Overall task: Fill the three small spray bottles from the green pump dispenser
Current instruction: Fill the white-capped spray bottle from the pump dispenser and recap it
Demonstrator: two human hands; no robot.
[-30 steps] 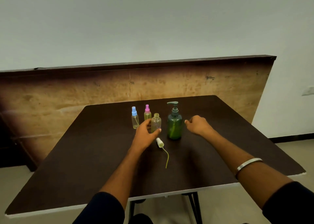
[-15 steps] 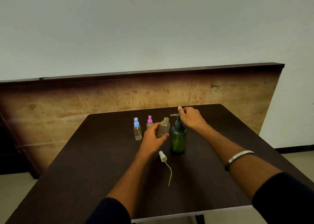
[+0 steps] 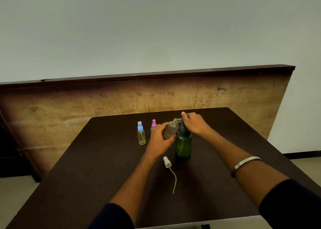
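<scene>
The green pump dispenser [image 3: 183, 144] stands mid-table. My right hand [image 3: 195, 123] rests on its pump head, fingers curled over the top. My left hand [image 3: 160, 138] grips an uncapped clear spray bottle [image 3: 171, 128], tilted, with its open neck right under the pump's spout. That bottle's white spray cap [image 3: 167, 161] with its thin dip tube lies on the table in front of the dispenser. A blue-capped spray bottle [image 3: 141, 133] stands upright to the left. A pink-capped spray bottle [image 3: 153, 125] stands beside it, partly hidden behind my left hand.
The dark table [image 3: 86, 176] reaches to a near edge at the bottom and a right edge by my right forearm. A tall wooden board [image 3: 69, 103] stands against the wall just behind the table's far edge.
My left hand lifted the uncapped bottle off the table and tilted its neck to the spout. My right hand rose from beside the dispenser onto the pump head.
</scene>
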